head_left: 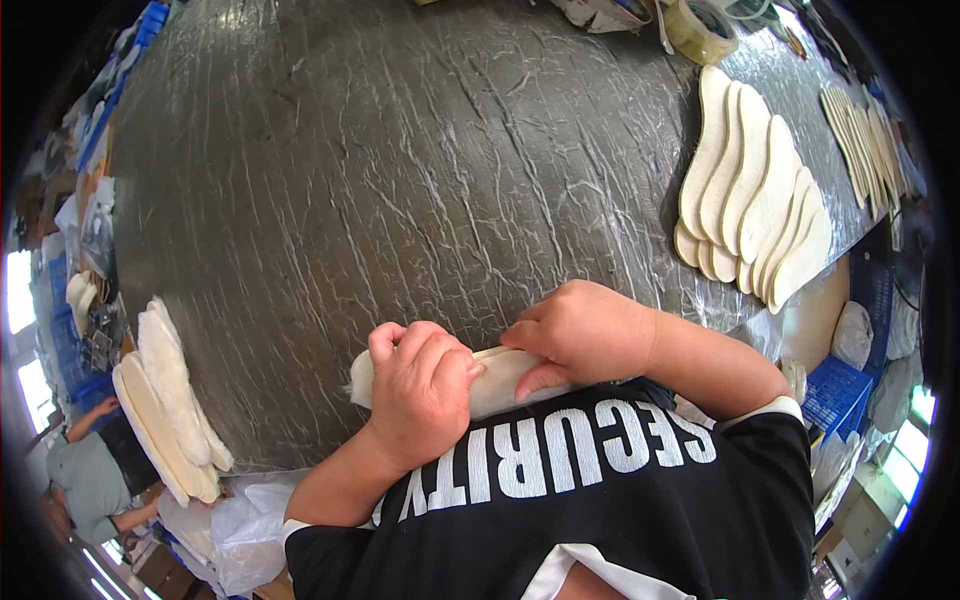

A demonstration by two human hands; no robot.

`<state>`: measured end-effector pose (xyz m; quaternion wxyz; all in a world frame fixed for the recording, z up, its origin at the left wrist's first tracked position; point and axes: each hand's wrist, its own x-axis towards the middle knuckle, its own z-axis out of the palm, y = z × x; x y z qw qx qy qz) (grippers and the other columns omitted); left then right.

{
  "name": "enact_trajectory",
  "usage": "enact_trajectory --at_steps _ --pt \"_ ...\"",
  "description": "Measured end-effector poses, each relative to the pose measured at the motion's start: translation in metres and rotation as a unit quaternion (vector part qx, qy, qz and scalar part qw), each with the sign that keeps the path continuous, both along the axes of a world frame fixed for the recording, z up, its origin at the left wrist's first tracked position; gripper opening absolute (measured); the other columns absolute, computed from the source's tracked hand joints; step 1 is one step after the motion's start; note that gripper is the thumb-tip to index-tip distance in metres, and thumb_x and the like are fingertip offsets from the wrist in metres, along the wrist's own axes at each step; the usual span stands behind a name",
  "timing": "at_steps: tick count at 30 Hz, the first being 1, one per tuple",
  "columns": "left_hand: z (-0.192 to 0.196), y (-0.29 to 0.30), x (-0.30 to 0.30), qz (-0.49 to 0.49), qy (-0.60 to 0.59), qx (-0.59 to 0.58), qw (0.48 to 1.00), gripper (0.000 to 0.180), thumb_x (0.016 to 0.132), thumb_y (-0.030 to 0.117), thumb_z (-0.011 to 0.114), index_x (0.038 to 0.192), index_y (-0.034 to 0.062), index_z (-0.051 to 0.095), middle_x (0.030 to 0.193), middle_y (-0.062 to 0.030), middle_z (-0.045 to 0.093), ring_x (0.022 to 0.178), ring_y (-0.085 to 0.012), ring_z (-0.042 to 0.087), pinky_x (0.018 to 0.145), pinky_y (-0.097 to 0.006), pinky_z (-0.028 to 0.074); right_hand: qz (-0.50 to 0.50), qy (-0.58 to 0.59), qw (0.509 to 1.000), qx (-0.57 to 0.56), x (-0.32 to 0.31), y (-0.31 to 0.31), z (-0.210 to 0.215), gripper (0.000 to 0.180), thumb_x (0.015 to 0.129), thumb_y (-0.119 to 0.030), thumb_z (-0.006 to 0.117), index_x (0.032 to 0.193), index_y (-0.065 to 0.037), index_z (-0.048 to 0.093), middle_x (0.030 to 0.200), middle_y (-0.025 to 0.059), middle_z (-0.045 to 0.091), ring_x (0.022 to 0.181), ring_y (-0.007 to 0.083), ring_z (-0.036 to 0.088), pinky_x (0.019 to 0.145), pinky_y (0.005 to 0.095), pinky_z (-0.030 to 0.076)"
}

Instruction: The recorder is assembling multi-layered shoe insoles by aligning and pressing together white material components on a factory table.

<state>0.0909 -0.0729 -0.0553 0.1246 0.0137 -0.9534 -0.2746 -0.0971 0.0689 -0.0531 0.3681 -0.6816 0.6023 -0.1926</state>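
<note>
A cream, fleecy insole (495, 398) lies at the table's near edge, close against my shirt. My left hand (425, 385) is closed over its left part, with the fingers bent and the thumb pressed to the edge. On its right part my right hand (580, 335) grips with the thumb below and bent fingers above. The insole's two ends differ in view: the left tip shows fuzzy, while the right end is hidden by my hand and shirt. To the right, several cream insoles (765, 180) lie fanned out in overlapping rows.
Fluffy insoles (165, 395) are piled at the table's left edge. More insoles (860, 150) stand in a row at far right. A tape roll (700, 32) sits at the back. Wrinkled film covers the dark table (400, 180). Beyond the left edge is another person (95, 475); a blue crate (835, 390) is at right.
</note>
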Motion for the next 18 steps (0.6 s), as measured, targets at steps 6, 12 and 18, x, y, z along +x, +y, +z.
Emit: enact_trajectory --at_steps 6,12,18 --pt "-0.004 0.001 0.0 0.009 0.004 0.001 1.0 0.015 0.073 0.006 0.069 0.076 0.0091 0.054 0.079 -0.0026 0.057 0.082 -0.0222 0.056 0.081 -0.043 0.033 0.014 0.021 1.0 -0.012 0.004 -0.001 -0.003 0.051 0.078 -0.051 0.068 0.093 -0.003 0.066 0.077 0.0117 0.065 0.073 0.0325 0.066 0.064 0.0413 0.053" --pt "-0.01 0.002 0.003 0.024 0.006 0.019 1.0 0.016 0.073 0.004 0.068 0.079 0.0087 0.054 0.079 -0.0046 0.059 0.079 -0.0256 0.055 0.08 -0.045 0.033 0.008 0.058 0.998 0.038 0.005 -0.008 0.006 0.042 0.08 -0.045 0.069 0.086 -0.004 0.065 0.075 0.0114 0.065 0.072 0.0315 0.066 0.066 0.0423 0.052" --pt "-0.011 -0.002 0.003 0.028 -0.01 0.026 0.999 0.017 0.071 0.007 0.072 0.079 0.0085 0.057 0.083 -0.004 0.062 0.083 -0.0248 0.057 0.083 -0.044 0.035 -0.103 0.044 0.993 -0.037 0.015 -0.005 -0.011 0.02 0.081 -0.026 0.069 0.074 -0.008 0.065 0.07 0.0092 0.066 0.069 0.0293 0.067 0.065 0.0402 0.052"
